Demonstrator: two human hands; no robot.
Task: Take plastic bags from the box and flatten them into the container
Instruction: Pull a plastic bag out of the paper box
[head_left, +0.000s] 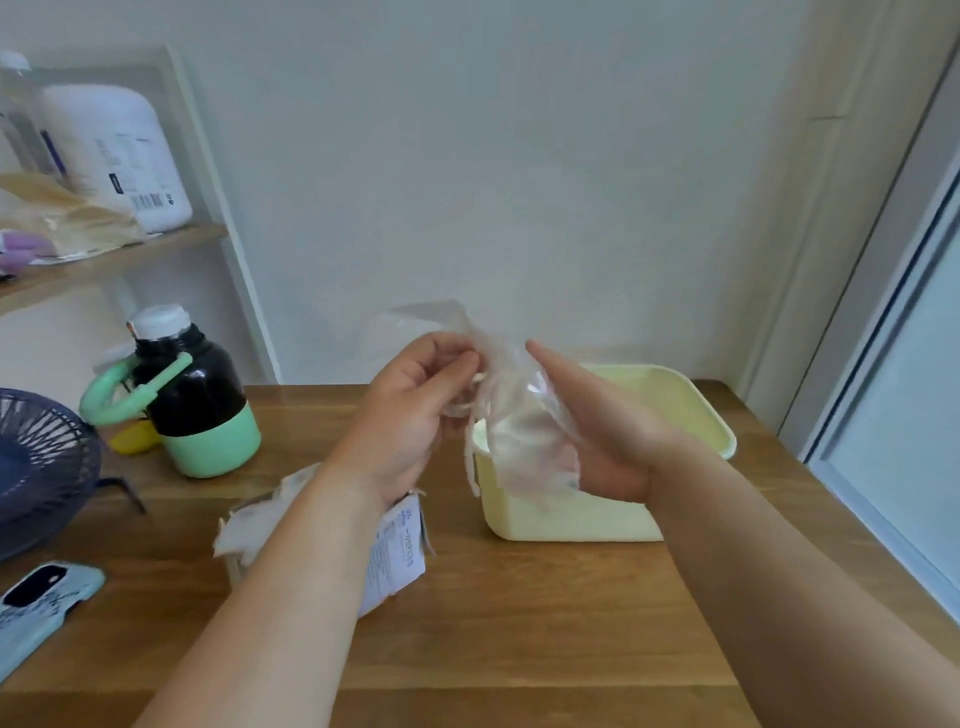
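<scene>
The wooden table (519, 623) has open room at 6 o'clock. One box (400, 556) sits at 7, under the left forearm. One yellow container (571, 514) sits at 5, near the table's right edge. Above it hangs one plastic bag (519, 415). The left hand (415, 410) pinches its top, and the right hand (608, 431) lies flat against it, fingers straight. One bottle (197, 395) stands at 9.

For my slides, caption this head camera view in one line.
The left hand pinches and the right hand supports a clear bag above the yellow container, box beside it.
</scene>
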